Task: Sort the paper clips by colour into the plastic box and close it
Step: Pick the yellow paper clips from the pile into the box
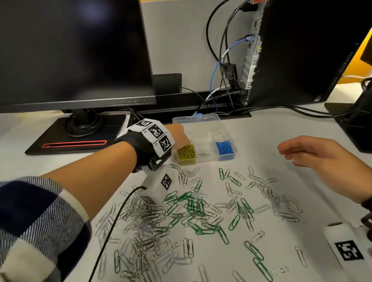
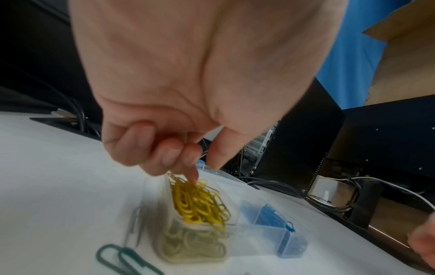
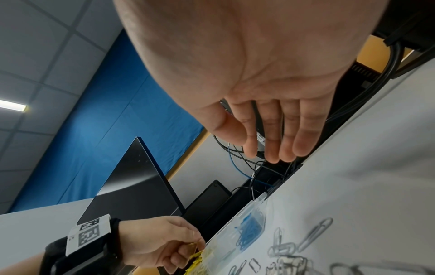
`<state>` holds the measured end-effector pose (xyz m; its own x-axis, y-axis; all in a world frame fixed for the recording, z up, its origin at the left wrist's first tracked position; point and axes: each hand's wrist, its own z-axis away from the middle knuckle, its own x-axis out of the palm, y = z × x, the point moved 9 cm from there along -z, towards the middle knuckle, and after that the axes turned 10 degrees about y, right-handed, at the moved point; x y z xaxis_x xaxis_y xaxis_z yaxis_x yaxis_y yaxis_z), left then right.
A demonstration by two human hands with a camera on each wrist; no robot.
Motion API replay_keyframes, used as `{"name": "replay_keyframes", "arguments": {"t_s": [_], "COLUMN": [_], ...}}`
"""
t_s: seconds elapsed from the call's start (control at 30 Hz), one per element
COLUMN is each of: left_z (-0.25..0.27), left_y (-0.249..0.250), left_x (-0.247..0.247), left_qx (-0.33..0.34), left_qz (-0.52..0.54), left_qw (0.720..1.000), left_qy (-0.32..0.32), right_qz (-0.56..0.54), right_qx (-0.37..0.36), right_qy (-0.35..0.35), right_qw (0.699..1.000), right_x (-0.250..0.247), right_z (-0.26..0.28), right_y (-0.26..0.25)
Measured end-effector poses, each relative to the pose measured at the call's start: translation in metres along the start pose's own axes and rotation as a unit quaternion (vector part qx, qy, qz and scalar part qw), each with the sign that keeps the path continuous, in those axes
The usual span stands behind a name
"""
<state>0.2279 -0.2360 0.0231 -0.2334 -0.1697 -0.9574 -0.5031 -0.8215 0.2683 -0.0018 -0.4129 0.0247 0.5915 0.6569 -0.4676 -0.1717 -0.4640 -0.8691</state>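
A clear plastic box (image 1: 204,161) stands open at the back of the table. Its front left compartment holds a heap of yellow clips (image 1: 186,153), the right one blue clips (image 1: 225,147), and the middle one a single green clip (image 1: 204,155). My left hand (image 1: 183,138) is over the yellow compartment. In the left wrist view its fingers (image 2: 164,154) curl over the top of the yellow clips (image 2: 197,202), the index tip on them. My right hand (image 1: 294,154) hovers open to the right of the box, holding nothing. Green clips (image 1: 194,205) and silver clips (image 1: 143,230) lie loose in front.
A monitor (image 1: 57,48) on a black stand (image 1: 76,137) rises behind the left arm. A computer tower (image 1: 302,40) with cables (image 1: 224,76) stands at the back right, and dark gear (image 1: 367,116) at the far right. Loose clips cover most of the near table.
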Motion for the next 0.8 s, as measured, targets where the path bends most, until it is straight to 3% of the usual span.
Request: {"name": "replay_keyframes", "arguments": {"t_s": [0.23, 0.5, 0.67, 0.8], "left_z": [-0.003, -0.009, 0.003, 0.041], "left_y": [0.004, 0.006, 0.003, -0.013], "left_x": [-0.002, -0.006, -0.022, -0.033], "left_qx": [0.011, 0.027, 0.013, 0.052], "left_qz": [0.049, 0.023, 0.076, 0.107], "left_qw": [0.998, 0.997, 0.996, 0.993], "left_qy": [-0.048, -0.069, -0.037, 0.009], "right_qz": [0.000, 0.004, 0.000, 0.005], "right_qx": [0.009, 0.009, 0.009, 0.036], "right_qy": [-0.016, -0.020, -0.020, -0.026], "right_qw": [1.000, 1.000, 1.000, 0.999], "right_x": [0.008, 0.011, 0.010, 0.008], "right_z": [0.001, 0.002, 0.005, 0.021], "right_y": [0.005, 0.010, 0.009, 0.008]}}
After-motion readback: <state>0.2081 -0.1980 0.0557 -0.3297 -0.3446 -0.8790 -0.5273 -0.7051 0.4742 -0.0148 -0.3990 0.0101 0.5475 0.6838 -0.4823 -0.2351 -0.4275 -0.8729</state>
